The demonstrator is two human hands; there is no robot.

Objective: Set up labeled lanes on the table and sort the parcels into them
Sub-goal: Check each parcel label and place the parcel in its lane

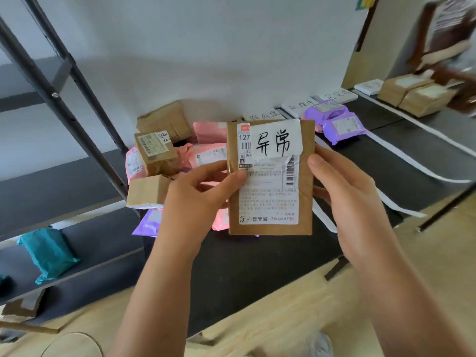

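I hold a flat brown cardboard parcel (304,202) upright over the black table (257,274). It bears a printed shipping label and a white handwritten sticker at its top. My left hand (195,199) pinches its left edge, thumb on the front. My right hand (345,197) grips its right edge. Behind it lies a heap of pink mailers (208,132) and brown boxes (157,150). White handwritten lane labels (300,105) stand along the table's back edge, and white tape strips (401,155) divide the lanes. Two purple mailers (342,127) lie in one lane.
Brown boxes (412,95) sit in the far right lane, where another person's blurred arm (458,81) reaches. A dark metal shelf frame (64,81) stands on the left, with a teal mailer (49,251) on a lower shelf. A purple mailer (148,224) lies at the heap's front.
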